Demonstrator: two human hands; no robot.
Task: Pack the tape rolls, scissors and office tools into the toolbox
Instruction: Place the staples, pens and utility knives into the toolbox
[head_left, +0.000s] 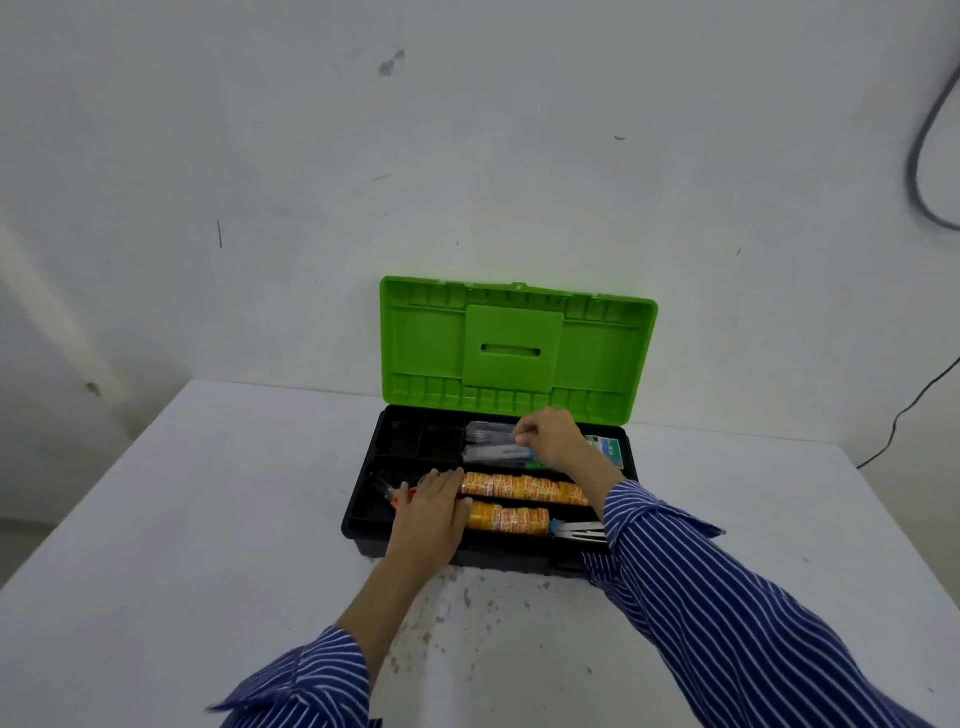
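Open black plastic toolbox with green lid (511, 345): two orange tape-roll stacks (524, 488) inside. Left hand (431, 512) flat, fingers straight; right hand (550, 436) fingers pinch clear packet (488, 447).

An open toolbox (363, 512) with its green lid (514, 348) raised stood on a white desk (208, 519) against a wall. The left hand (431, 512) lay flat, fingers straight, over the left ends of two rows of orange tape rolls (524, 488) beside orange-handled scissors (389, 491). The right hand (550, 436) pinched clear packets (488, 441) in a rear compartment, near a small box (608, 449).
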